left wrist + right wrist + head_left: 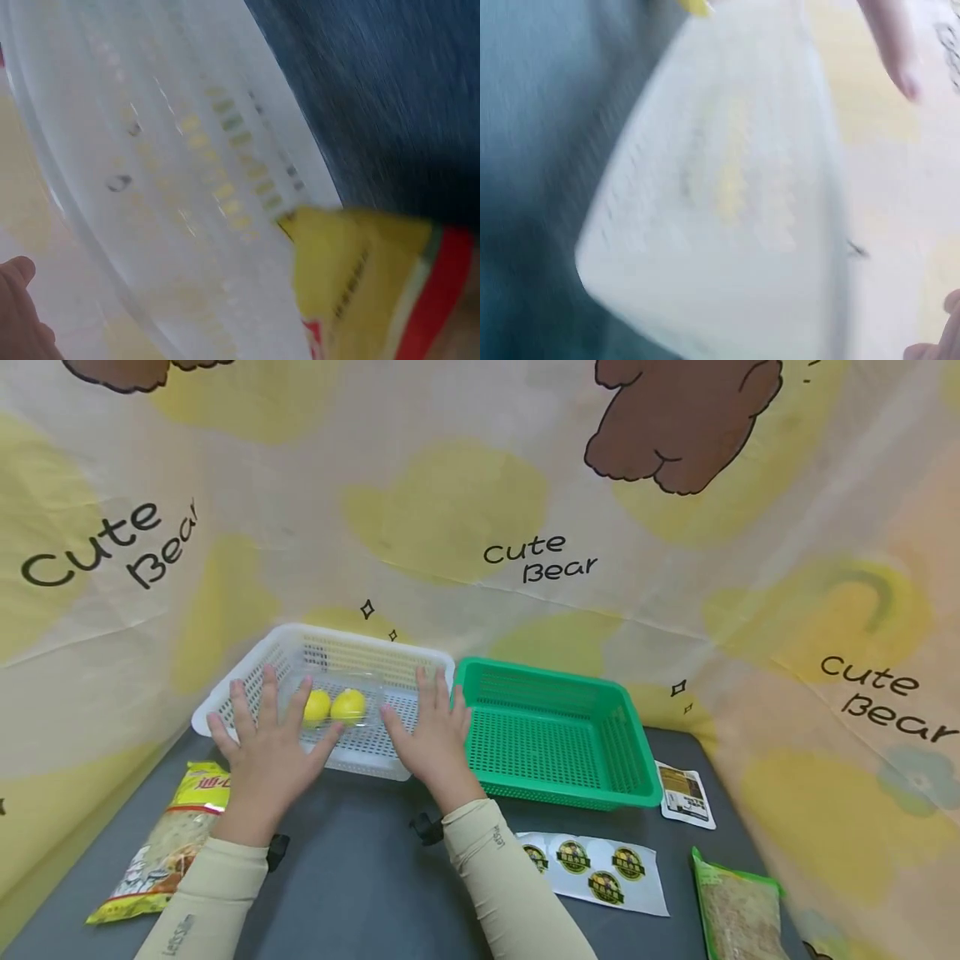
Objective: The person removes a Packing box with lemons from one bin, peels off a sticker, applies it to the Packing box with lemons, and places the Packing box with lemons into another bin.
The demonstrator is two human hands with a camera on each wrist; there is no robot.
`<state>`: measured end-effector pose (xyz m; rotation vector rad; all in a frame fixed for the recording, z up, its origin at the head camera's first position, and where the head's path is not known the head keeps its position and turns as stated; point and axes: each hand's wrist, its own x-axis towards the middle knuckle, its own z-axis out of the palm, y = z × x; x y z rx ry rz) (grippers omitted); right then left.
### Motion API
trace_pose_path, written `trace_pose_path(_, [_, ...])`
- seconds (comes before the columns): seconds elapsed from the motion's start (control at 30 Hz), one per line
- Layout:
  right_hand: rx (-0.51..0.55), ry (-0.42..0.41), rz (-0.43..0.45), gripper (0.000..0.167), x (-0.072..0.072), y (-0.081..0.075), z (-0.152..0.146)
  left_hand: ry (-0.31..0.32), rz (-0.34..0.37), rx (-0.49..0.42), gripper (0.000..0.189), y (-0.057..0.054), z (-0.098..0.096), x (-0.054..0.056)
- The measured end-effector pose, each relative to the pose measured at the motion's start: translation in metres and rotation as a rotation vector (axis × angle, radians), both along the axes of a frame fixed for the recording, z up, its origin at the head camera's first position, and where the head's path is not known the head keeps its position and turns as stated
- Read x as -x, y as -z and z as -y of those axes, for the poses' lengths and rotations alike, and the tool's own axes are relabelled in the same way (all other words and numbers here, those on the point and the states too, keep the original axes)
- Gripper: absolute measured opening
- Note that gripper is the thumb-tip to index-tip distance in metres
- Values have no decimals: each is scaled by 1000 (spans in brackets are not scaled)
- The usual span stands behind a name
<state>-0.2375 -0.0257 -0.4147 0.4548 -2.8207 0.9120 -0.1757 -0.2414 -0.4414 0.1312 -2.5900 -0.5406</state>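
Both hands are spread with fingers extended, holding nothing. My left hand (272, 764) overlaps the left front part of a white perforated basket (367, 647) in the head view. My right hand (437, 745) is at the basket's right end, close to the neighbouring green basket. Inside the white basket lies a clear plastic box (367, 681) with two yellow lemons (348, 705), one partly behind my left fingers. The left wrist view shows the white basket's side wall (97, 187) and a fingertip at the left edge. In the right wrist view the basket wall (705, 277) is blurred.
A green basket (551, 787) stands right of the white one. Round stickers on a white sheet (600, 870) lie in front of it, and a small white packet (686, 795) beside it. A yellow food bag (168, 843) lies left, a green-edged bag (738, 910) right. A printed cloth (450, 485) hangs behind.
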Motion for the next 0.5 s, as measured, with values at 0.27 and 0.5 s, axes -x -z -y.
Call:
trace_pose_path(0.27, [14, -13, 93, 89, 9, 18, 48, -16, 106, 4, 94, 3, 33, 12])
trace_pose_path(0.5, [20, 5, 206, 91, 27, 19, 62, -4, 212, -24, 99, 3, 57, 20])
